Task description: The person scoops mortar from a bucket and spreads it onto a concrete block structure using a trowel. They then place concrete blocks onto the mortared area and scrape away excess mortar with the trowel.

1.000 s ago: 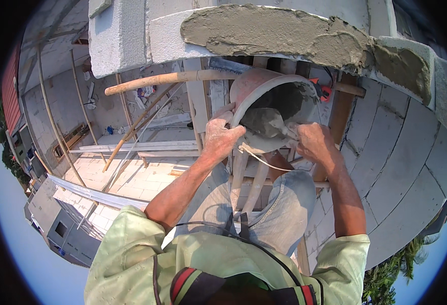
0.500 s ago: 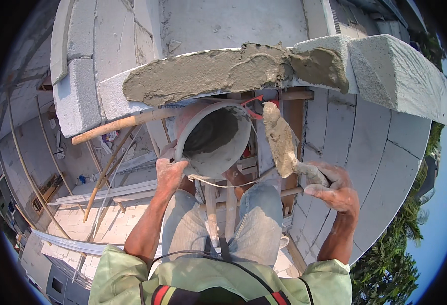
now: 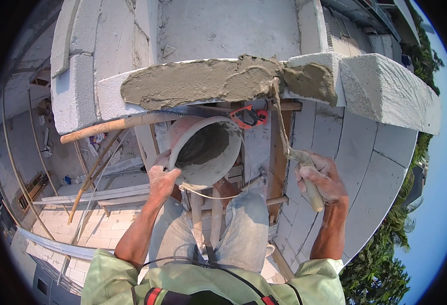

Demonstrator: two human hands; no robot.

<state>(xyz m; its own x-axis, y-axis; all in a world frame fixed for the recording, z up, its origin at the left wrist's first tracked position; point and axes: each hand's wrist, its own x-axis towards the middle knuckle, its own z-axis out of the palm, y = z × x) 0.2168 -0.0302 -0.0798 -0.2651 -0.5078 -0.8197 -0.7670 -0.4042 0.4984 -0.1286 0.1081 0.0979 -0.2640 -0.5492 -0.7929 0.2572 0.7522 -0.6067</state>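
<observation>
My left hand [image 3: 162, 178] grips the rim of a grey bucket [image 3: 193, 175], which is tilted and has wet grey mortar inside. A white cord hangs below it. My right hand [image 3: 320, 180] holds a mortar-smeared trowel [image 3: 282, 122] by its handle, the blade seen edge-on with its tip against the band of wet mortar [image 3: 183, 81] spread along the pale block course [image 3: 111, 96]. A hand saw with a red handle [image 3: 233, 114] lies under the blocks, behind the bucket.
A bamboo pole [image 3: 91, 131] runs below the blocks at left. My legs [image 3: 239, 229] straddle wooden supports high over a lower floor with bamboo props [image 3: 35, 157]. A block wall [image 3: 355, 152] is at right, with trees [image 3: 381, 254] beyond.
My right hand has lifted the trowel out of the bucket and raised it forward to the mortar band. My left hand still holds the bucket. The view has shifted.
</observation>
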